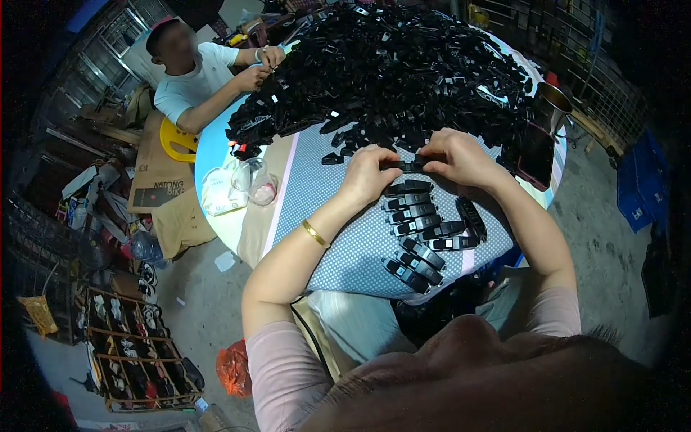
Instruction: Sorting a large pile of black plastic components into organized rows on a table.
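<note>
My left hand [368, 175] and my right hand [461, 157] meet over the table. Between their fingertips they grip the two ends of a small black plastic clip-like piece [411, 166]; its exact kind is too small to make out. Just nearer to me, several similar pieces [414, 212] lie side by side in a column. A slanting group of pieces [416, 265] rests close to the table's near edge. Longer black pieces [471, 219] stand at an angle below my right wrist. Beyond my hands spreads a large heap of black plastic parts [403, 72].
A grey patterned cloth [324, 237] covers part of the round table. At left are a clear plastic cup [260, 189] and a white packet [222, 193]. A phone-like dark slab [536, 155] and a metal cup [553, 101] stand at right. Across the left side, another person [198, 79] handles parts.
</note>
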A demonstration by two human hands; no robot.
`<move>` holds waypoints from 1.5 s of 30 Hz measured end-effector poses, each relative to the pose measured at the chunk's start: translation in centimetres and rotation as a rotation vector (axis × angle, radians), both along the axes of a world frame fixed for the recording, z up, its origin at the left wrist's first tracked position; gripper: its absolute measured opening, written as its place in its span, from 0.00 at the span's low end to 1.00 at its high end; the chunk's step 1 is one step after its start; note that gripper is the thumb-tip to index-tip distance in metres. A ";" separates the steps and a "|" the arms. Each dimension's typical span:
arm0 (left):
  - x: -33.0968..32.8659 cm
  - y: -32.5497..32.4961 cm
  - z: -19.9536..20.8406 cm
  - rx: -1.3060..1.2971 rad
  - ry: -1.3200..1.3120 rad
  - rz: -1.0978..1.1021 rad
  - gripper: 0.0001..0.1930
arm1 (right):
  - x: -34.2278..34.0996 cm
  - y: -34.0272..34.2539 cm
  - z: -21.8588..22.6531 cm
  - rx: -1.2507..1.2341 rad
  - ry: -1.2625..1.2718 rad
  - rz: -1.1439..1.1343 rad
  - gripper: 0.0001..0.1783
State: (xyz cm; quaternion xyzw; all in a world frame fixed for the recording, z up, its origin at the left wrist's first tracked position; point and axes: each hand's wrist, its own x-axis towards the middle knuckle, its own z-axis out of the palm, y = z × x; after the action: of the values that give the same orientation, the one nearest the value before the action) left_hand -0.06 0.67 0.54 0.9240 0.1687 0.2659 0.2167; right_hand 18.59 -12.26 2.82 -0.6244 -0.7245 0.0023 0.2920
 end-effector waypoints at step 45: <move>0.3 0.6 0.4 -0.945 -0.109 -0.037 0.14 | 0.6 0.6 -0.9 -0.051 0.138 -0.056 0.16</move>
State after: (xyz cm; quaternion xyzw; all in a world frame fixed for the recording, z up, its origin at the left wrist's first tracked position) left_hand 0.20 1.24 0.90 0.7119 0.2432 0.2042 0.6263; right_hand 19.15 -11.62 1.89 -0.6502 -0.6845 0.0558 0.3250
